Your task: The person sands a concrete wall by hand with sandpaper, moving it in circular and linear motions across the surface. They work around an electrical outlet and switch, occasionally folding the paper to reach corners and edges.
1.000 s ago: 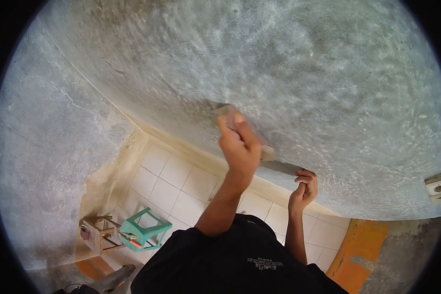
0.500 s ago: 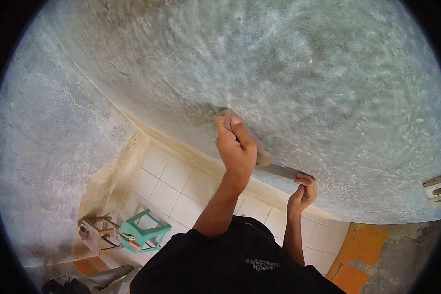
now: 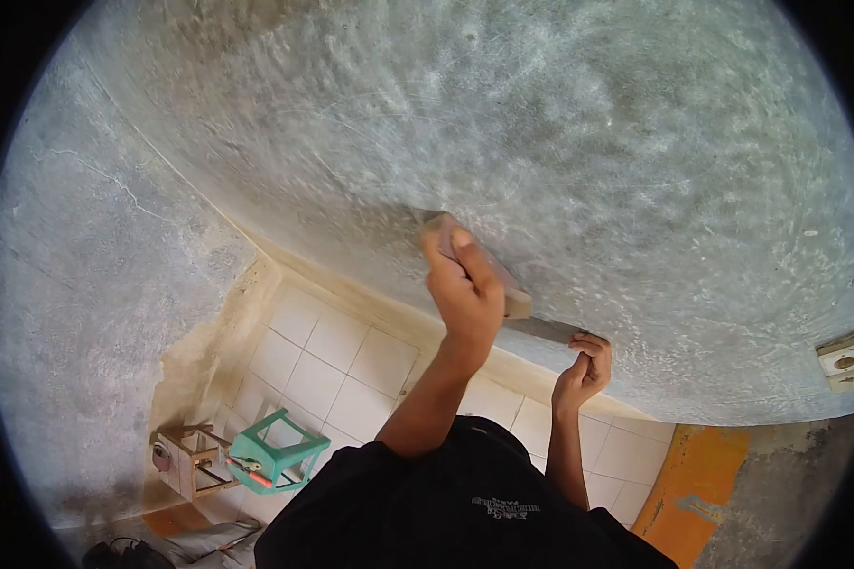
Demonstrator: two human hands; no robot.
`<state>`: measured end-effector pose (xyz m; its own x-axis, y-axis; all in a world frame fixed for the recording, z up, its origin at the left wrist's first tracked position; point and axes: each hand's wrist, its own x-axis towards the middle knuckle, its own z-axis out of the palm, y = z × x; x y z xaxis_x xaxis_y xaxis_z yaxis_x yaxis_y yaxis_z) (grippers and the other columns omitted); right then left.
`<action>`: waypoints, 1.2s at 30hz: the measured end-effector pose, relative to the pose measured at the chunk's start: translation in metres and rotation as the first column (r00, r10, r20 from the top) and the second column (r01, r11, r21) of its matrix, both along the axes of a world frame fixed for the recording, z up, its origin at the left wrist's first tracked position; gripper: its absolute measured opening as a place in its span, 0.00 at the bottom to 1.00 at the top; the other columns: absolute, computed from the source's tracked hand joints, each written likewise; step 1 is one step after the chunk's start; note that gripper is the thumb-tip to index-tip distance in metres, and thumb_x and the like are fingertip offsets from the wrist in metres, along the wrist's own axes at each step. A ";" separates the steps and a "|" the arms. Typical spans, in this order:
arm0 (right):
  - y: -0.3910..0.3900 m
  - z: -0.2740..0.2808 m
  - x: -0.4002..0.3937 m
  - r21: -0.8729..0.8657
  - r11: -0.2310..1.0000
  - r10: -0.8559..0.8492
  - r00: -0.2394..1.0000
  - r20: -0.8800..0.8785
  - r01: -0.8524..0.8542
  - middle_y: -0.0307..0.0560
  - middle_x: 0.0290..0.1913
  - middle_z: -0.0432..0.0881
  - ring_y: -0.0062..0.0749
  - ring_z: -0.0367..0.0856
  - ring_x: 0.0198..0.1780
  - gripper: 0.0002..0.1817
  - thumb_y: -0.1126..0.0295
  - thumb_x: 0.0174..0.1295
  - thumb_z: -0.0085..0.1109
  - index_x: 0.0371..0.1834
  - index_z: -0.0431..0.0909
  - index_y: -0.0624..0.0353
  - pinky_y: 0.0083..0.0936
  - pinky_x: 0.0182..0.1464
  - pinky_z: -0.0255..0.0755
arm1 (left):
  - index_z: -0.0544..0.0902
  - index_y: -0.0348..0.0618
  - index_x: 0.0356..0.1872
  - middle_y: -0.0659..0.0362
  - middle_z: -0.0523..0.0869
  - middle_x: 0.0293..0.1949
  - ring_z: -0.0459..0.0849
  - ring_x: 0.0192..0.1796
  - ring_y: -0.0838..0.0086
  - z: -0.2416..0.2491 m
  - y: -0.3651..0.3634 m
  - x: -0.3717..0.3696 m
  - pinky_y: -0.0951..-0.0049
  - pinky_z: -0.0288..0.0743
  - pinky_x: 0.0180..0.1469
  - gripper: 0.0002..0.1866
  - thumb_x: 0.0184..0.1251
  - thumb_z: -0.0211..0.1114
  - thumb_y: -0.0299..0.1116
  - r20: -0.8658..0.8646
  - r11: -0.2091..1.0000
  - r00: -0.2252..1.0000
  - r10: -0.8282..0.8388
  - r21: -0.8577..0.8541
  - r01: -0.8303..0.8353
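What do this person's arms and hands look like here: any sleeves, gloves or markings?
Both hands are bare: no gloves on the left hand or the right hand, and no rings or watch that I can make out. The forearms are uncovered. The person wears a black shirt with small pale lettering printed on it, too small to read.

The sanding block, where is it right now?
In the head view, just right of centre, the sanding block is pressed against the grey wall, gripped by the left hand, up and left of the right hand.

White square-tiled floor (image 3: 351, 365) carries a teal plastic stool (image 3: 277, 452) beside a small wooden frame box (image 3: 188, 460); an orange-painted floor strip (image 3: 697, 474) borders it at right.
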<state>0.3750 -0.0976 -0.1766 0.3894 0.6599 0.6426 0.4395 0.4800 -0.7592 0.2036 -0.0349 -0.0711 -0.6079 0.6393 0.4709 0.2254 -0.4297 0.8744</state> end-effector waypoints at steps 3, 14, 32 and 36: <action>0.004 -0.001 -0.001 0.020 0.999 -0.040 0.999 0.011 0.040 0.52 0.33 0.82 0.34 0.82 0.35 0.12 0.90 0.55 0.42 0.25 0.76 0.65 0.25 0.39 0.75 | 0.71 0.30 0.49 0.54 0.78 0.35 0.75 0.39 0.76 -0.004 -0.001 0.005 0.75 0.71 0.45 0.14 0.81 0.49 0.35 -0.029 0.999 0.999 -0.037 0.011 0.038; 0.004 0.002 -0.012 0.009 0.995 -0.094 0.994 -0.060 0.094 0.52 0.32 0.81 0.35 0.81 0.37 0.13 0.91 0.55 0.40 0.24 0.75 0.65 0.25 0.40 0.75 | 0.71 0.31 0.48 0.56 0.77 0.32 0.74 0.36 0.77 0.005 -0.005 0.002 0.75 0.72 0.41 0.13 0.80 0.51 0.35 -0.004 0.998 0.998 -0.056 -0.020 0.056; 0.005 -0.001 -0.014 0.022 0.994 -0.102 0.993 -0.063 0.103 0.51 0.33 0.80 0.36 0.80 0.37 0.13 0.91 0.54 0.39 0.24 0.74 0.65 0.27 0.42 0.74 | 0.71 0.29 0.50 0.60 0.77 0.25 0.76 0.27 0.76 0.007 0.000 -0.015 0.75 0.73 0.33 0.13 0.81 0.51 0.33 -0.092 1.000 0.996 -0.013 0.012 0.015; 0.004 -0.001 -0.014 0.026 0.995 -0.094 0.994 -0.063 0.095 0.51 0.33 0.79 0.36 0.80 0.37 0.13 0.91 0.54 0.39 0.24 0.74 0.65 0.27 0.42 0.74 | 0.72 0.32 0.50 0.57 0.78 0.20 0.80 0.21 0.74 -0.006 0.001 -0.010 0.73 0.72 0.26 0.12 0.79 0.52 0.33 -0.207 0.998 0.978 -0.031 0.049 0.042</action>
<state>0.3606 -0.0933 -0.1778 0.4885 0.5999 0.6336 0.4370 0.4603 -0.7728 0.1934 -0.0337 -0.0769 -0.4710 0.6301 0.6174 0.3818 -0.4854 0.7866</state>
